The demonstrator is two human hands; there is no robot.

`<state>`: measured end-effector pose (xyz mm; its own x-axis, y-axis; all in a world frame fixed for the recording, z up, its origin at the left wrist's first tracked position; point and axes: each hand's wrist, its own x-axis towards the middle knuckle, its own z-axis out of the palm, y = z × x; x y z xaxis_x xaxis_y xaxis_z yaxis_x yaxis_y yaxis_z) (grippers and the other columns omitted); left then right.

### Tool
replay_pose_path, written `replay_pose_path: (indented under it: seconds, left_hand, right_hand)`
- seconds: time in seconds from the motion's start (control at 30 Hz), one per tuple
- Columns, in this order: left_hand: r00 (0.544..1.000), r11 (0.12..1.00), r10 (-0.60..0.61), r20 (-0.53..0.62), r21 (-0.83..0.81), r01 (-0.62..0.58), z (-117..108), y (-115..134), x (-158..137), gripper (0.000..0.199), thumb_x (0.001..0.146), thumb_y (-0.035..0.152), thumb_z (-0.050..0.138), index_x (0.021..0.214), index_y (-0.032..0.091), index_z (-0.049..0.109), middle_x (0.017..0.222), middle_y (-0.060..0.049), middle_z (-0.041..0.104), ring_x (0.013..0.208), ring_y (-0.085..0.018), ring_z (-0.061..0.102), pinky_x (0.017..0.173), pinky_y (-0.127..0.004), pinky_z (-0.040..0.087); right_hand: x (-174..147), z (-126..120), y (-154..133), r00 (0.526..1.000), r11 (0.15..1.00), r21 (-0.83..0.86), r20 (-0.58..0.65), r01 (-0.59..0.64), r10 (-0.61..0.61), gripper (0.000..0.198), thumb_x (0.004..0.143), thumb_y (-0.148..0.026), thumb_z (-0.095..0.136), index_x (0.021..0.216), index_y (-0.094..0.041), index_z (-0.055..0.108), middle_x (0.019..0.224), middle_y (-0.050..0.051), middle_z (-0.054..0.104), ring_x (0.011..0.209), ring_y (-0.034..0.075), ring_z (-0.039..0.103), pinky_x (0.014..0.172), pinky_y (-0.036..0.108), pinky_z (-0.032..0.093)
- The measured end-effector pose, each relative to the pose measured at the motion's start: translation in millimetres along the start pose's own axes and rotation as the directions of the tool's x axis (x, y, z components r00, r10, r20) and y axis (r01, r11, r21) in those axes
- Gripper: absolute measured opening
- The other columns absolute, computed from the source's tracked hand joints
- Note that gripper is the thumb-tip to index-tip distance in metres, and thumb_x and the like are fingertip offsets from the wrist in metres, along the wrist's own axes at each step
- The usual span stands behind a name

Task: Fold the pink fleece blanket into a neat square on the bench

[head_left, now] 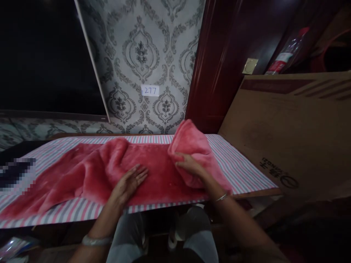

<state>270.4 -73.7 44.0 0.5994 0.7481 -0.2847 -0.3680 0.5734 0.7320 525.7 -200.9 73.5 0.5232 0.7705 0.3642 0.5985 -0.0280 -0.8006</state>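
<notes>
The left hand (130, 182), fingers extended and grasping nothing, is over the near middle of the red plush cloth (156, 164). The right hand (189, 165) touches its raised right-hand fold; I cannot tell whether it grips. The cloth lies across a striped sheet (236, 164). Right stands a carton (287, 124); far behind, a patterned wall (141, 51).

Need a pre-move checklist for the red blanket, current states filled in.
1. Left hand free of any held item: ok, fingers extended over the blanket.
2. Right hand at the turned-over flap: ok.
3. Right grip firm: cannot tell, thumb not clearly visible.
4. Blanket smooth: not ok, its left part is bunched in wrinkles.
5. Blanket apart from the cardboard box: ok, striped cloth shows between them.
</notes>
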Motion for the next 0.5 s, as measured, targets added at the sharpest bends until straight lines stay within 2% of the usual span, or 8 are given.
replay_pose_path:
  seconds: [0.03, 0.07, 0.17, 0.3, 0.4, 0.5]
  left_hand:
    - [0.999, 0.999, -0.039, 0.015, -0.008, 0.039, 3.9, -6.7, 8.9, 0.022, 0.077, 0.020, 0.066, 0.097, 0.014, 0.067, 0.107, -0.014, 0.074, 0.104, -0.027, 0.071, 0.096, -0.040, 0.058]
    - [0.998, 0.998, -0.063, 0.031, -0.008, 0.064, 5.9, -12.6, 16.4, 0.019, 0.078, 0.019, 0.066, 0.096, 0.015, 0.066, 0.105, -0.014, 0.074, 0.102, -0.026, 0.072, 0.097, -0.041, 0.057]
    - [0.994, 0.998, -0.069, 0.081, 0.017, 0.068, 6.1, -24.3, 30.0, 0.019, 0.075, 0.019, 0.071, 0.092, 0.016, 0.065, 0.102, -0.013, 0.074, 0.099, -0.026, 0.072, 0.100, -0.041, 0.055]
    - [0.983, 0.995, -0.058, 0.171, 0.086, 0.044, 14.2, -30.7, 38.3, 0.021, 0.071, 0.021, 0.076, 0.090, 0.020, 0.066, 0.099, -0.009, 0.075, 0.099, -0.025, 0.071, 0.101, -0.041, 0.053]
    - [0.967, 0.981, -0.057, 0.249, 0.193, 0.009, 35.9, -33.4, 53.5, 0.018, 0.071, 0.026, 0.077, 0.085, 0.020, 0.067, 0.094, -0.008, 0.074, 0.095, -0.025, 0.071, 0.097, -0.042, 0.054]
    - [0.966, 0.953, 0.017, 0.258, 0.288, -0.093, 62.8, -33.2, 80.6, 0.017, 0.069, 0.026, 0.077, 0.079, 0.017, 0.067, 0.087, -0.010, 0.072, 0.093, -0.028, 0.070, 0.089, -0.042, 0.056]
  right_hand:
    - [-11.4, 22.0, 2.7, 0.993, 0.999, -0.033, 0.119, 0.025, -0.021, 0.036, 0.069, -0.011, 0.073, 0.105, -0.012, 0.075, 0.104, 0.010, 0.075, 0.095, 0.021, 0.071, 0.086, 0.029, 0.055]
    - [-23.1, 40.0, 7.2, 0.982, 0.997, -0.065, 0.187, 0.051, -0.038, 0.043, 0.071, -0.009, 0.070, 0.114, -0.011, 0.072, 0.113, 0.013, 0.073, 0.104, 0.024, 0.069, 0.092, 0.033, 0.055]
    - [-53.3, 68.2, 24.7, 0.972, 0.991, -0.121, 0.231, 0.063, -0.034, 0.064, 0.073, -0.010, 0.066, 0.137, -0.012, 0.059, 0.135, 0.016, 0.063, 0.122, 0.031, 0.062, 0.103, 0.046, 0.051]
    - [-75.0, 61.7, 33.0, 0.976, 0.979, -0.122, 0.166, 0.165, -0.144, 0.072, 0.079, -0.013, 0.057, 0.150, -0.021, 0.046, 0.146, 0.012, 0.055, 0.133, 0.027, 0.053, 0.112, 0.049, 0.045]
    - [-81.2, 48.8, 23.0, 0.970, 0.963, -0.144, 0.115, 0.229, -0.214, 0.069, 0.081, -0.011, 0.051, 0.149, -0.022, 0.047, 0.143, 0.010, 0.057, 0.133, 0.025, 0.052, 0.114, 0.048, 0.042]
    - [-87.5, 44.9, 8.4, 0.964, 0.947, -0.187, 0.100, 0.261, -0.246, 0.070, 0.079, -0.008, 0.049, 0.148, -0.020, 0.048, 0.138, 0.012, 0.059, 0.130, 0.025, 0.052, 0.112, 0.046, 0.044]
